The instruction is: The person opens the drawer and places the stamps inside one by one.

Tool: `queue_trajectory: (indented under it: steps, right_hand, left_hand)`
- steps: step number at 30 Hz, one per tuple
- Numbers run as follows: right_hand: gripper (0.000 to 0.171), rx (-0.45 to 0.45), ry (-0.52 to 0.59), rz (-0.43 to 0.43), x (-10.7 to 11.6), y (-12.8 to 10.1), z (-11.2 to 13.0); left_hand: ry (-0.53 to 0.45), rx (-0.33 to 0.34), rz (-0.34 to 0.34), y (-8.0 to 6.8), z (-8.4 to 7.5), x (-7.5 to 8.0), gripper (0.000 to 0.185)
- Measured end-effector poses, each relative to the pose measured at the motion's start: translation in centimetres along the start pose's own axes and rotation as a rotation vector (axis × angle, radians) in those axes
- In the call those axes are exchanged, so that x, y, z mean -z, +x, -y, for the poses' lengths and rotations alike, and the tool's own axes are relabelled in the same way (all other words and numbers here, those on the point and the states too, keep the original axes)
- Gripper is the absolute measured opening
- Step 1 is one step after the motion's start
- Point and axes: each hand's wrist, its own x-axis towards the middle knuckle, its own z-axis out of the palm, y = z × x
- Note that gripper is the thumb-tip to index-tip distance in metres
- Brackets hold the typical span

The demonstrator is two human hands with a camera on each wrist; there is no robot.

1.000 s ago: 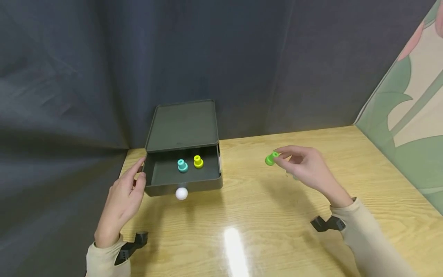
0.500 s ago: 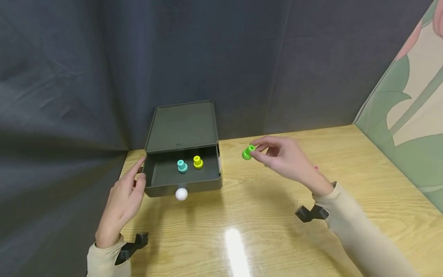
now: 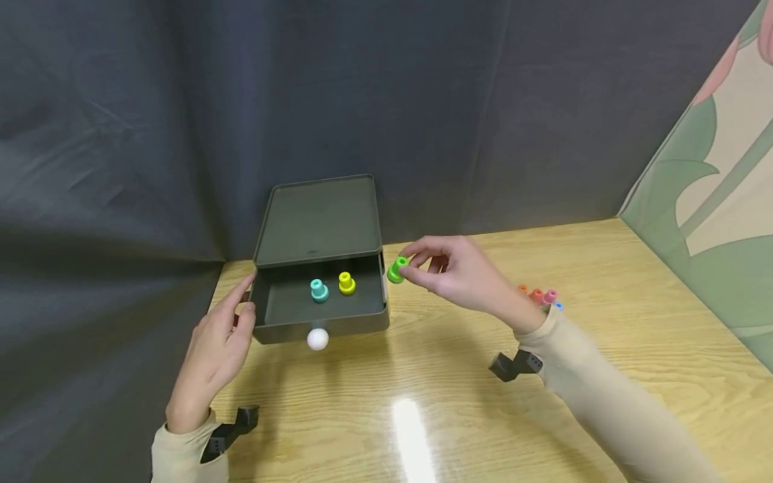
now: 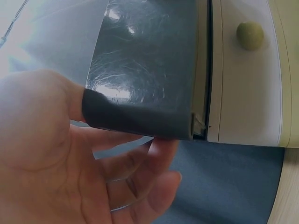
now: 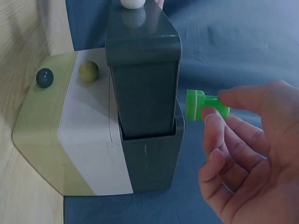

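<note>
**Holding a Green Peg Up Near the Drawer**

A little green peg (image 3: 397, 270) is up in the air, in the right hand (image 3: 455, 272). The thumb and a finger pinch its thin end, and the fat end points away from the palm. From the head view, the peg is just past the right wall of the dark drawer (image 3: 359, 325). The right wrist view shows a gap between peg and box.

The left hand (image 3: 214, 345) is well apart from the peg, on the far side of the drawer. It is mostly open, with its fingers a bit bent, and it touches the drawer's left side. It has no peg.

The drawer is pulled out. Inside, a teal peg (image 3: 319, 291) and a yellow peg (image 3: 347, 284) stand side by side, not touching. A round white knob (image 3: 317, 339) sits on the drawer's front.

Under the dark part of the box are a white part (image 5: 93, 126) and a pale green part (image 5: 42, 135).

Near the right wrist, an orange peg (image 3: 522, 289), a red peg (image 3: 536, 296), a pink peg (image 3: 550, 296) and a blue peg (image 3: 558, 306) are on the wooden table (image 3: 459, 396). The sleeve hides some of them. A dark curtain (image 3: 423, 121) hangs behind.
</note>
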Motion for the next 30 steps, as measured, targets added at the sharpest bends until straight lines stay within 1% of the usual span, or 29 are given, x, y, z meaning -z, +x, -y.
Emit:
queue_trajectory:
  steps: [10, 14, 18, 23, 30]
  right_hand:
    - [0.019, 0.035, 0.014, 0.029, -1.2, 0.8, 0.8]
    - [0.016, 0.058, 0.016, 0.046, -1.9, 1.3, 0.9]
    - [0.013, 0.065, -0.011, 0.065, -2.4, 1.6, 0.8]
    - [0.014, 0.045, -0.044, 0.079, -3.0, 2.1, 0.7]
    - [0.018, 0.004, -0.054, 0.110, -3.8, 2.7, 0.5]
  left_hand:
    - [-0.004, -0.002, -0.007, 0.2, -0.2, -0.2, 0.054]
    - [0.009, -0.001, -0.005, 0.2, -0.2, -0.3, 0.054]
    - [0.008, -0.001, 0.003, 0.2, -0.2, -0.4, 0.055]
    - [0.010, -0.002, 0.002, 0.2, -0.1, -0.5, 0.055]
    - [0.019, -0.005, -0.008, 0.2, 0.0, -0.5, 0.055]
